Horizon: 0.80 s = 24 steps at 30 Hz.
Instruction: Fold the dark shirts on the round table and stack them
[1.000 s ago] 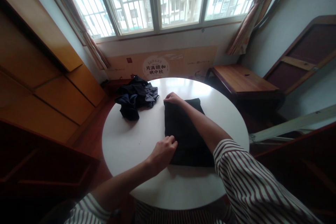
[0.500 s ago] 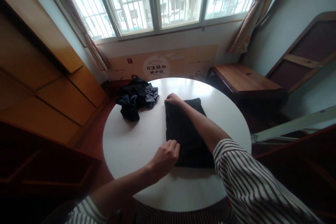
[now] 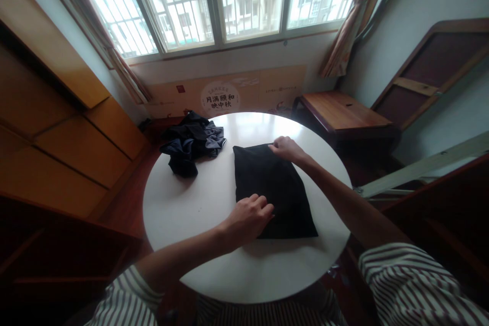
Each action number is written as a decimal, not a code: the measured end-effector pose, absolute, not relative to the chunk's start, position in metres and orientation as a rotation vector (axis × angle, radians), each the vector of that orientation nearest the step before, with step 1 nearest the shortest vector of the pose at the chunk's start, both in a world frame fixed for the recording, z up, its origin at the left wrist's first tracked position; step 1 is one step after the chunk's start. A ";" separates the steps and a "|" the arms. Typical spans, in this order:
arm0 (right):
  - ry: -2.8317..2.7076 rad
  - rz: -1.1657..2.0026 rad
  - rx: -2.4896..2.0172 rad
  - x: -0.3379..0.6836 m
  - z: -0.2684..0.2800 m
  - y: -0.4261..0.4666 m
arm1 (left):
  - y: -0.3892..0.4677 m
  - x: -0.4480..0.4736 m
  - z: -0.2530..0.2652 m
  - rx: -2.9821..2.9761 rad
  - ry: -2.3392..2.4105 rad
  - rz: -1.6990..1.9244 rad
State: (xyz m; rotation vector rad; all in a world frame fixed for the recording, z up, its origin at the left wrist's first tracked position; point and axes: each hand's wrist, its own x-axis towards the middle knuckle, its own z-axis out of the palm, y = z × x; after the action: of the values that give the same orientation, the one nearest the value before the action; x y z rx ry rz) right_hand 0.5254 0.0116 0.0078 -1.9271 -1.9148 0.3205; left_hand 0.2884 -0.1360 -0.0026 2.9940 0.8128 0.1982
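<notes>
A black folded garment (image 3: 275,183) lies flat on the white round table (image 3: 183,254); its exact kind does not show. My right hand (image 3: 288,150) is closed on the garment's far edge, toward the right corner, in a pinch. Over the nearer left part of the cloth, my left hand (image 3: 250,219) has its fingers curled down against the fabric; its fingertips are partly hidden. Left of the garment, a crumpled heap of dark clothes (image 3: 191,142) in black, navy and grey sits near the table's far left edge.
A wooden bench-like table (image 3: 344,111) stands beyond the round table at the right. Orange-brown cabinets (image 3: 87,147) line the left side. Ahead are barred windows (image 3: 248,0) and a printed board (image 3: 260,86). A pale metal bar (image 3: 420,168) runs along the right.
My right hand has slid right along the garment's far edge, from its left corner. My left hand has moved slightly inward over the cloth. The view has shifted a little.
</notes>
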 end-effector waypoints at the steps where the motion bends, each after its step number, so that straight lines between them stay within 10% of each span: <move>1: -1.919 0.314 -2.023 0.537 0.005 -0.006 | -0.136 0.295 -0.001 3.001 0.779 0.174; 18: -1.730 1.194 -1.811 0.580 -0.024 -0.125 | -0.126 0.366 -0.021 3.082 0.764 0.063; 24: -1.384 0.856 -1.762 0.579 -0.023 -0.040 | -0.121 0.365 -0.032 3.116 0.710 0.080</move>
State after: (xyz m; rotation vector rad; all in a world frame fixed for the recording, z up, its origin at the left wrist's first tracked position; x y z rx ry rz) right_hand 0.5795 -0.0395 -0.0227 -1.7621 -1.3837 0.8561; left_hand 0.3654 -0.1209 -0.0317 3.1160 0.7098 0.0801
